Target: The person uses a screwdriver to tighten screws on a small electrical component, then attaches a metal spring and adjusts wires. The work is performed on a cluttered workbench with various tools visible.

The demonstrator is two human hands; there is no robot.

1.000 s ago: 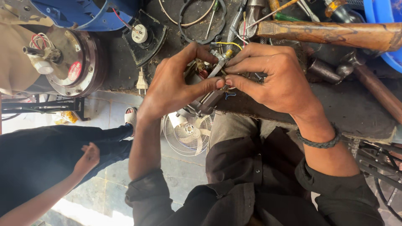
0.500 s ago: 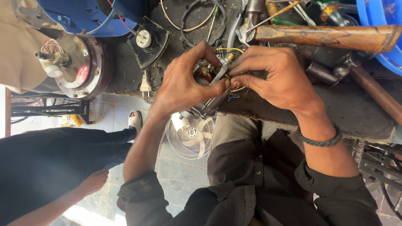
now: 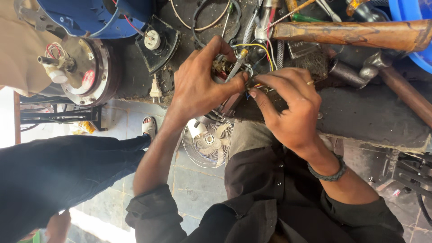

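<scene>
Small electrical part [image 3: 223, 67], brown and metal with thin wires running off it, sits pinched between a person's two hands at the near edge of a cluttered dark desk [image 3: 369, 114]. The left hand [image 3: 200, 83] wraps over it from the left, its fingers [image 3: 215, 47] curled close around the body, thumb pressed toward the other hand. The right hand [image 3: 290, 105] comes in from the right with its fingers narrowed to a tight pinch on the wire ends; a ring and a dark wrist band [image 3: 328, 173] show.

By its look the piece is light and rigid, but delicate at its terminals, and the yellow wire [image 3: 256, 46] and its neighbours would likely bend or pull free under a tug. The solid body, not the leads, seems the safer place to grip. A slim silver tool [image 3: 235, 71] lies across it between the hands; which hand steadies it cannot be told.

Crowding is the main obstacle. Loops of cable, a wire brush [image 3: 310, 56] and a long rusty-brown handle [image 3: 351, 33] lie just beyond the hands on the far side. A motor with red windings [image 3: 83, 72] and a blue housing [image 3: 94, 15] stand far left, with a black plate carrying a white knob [image 3: 155, 42] and a white plug [image 3: 155, 90] between. Below the desk edge a small white fan [image 3: 208, 141] rests on the tiled floor, beside another person's dark trouser leg [image 3: 58, 180].
</scene>
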